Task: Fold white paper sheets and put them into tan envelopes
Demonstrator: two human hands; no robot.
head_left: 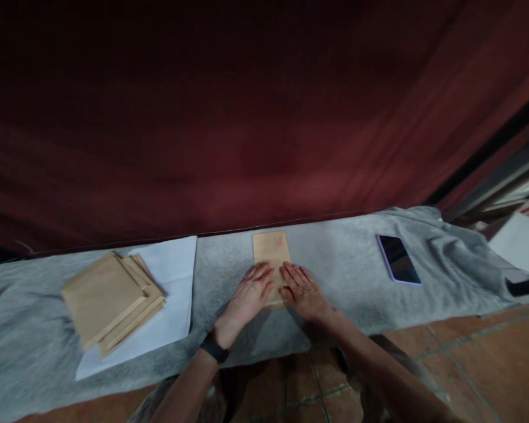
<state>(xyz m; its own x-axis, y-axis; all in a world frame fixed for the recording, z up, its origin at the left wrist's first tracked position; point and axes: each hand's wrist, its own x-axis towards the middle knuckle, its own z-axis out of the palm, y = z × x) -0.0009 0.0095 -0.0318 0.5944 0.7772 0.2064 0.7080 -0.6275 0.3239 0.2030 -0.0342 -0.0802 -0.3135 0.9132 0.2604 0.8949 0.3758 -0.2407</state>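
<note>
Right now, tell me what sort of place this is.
Probably a makeshift worktop at home: a grey cloth spread before a red curtain, with a tiled floor below. The left hand and right hand lie flat on an envelope; a stack of more lies nearby.

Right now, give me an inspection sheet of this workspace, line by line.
Surface: grey cloth covering the whole worktop, rumpled at the right end.
Things in hand: one brown envelope lying flat at the middle of the cloth, partly under both hands.
Clutter: stack of brown envelopes on a white sheet at the left; phone, dark screen up, at the right, apart from the hands.
Hands: left hand and right hand open, palms flat on the envelope's near half; black wristband on the left wrist.
Cables: nothing seen.
Surroundings: dark red curtain behind; reddish tiled floor below.
</note>
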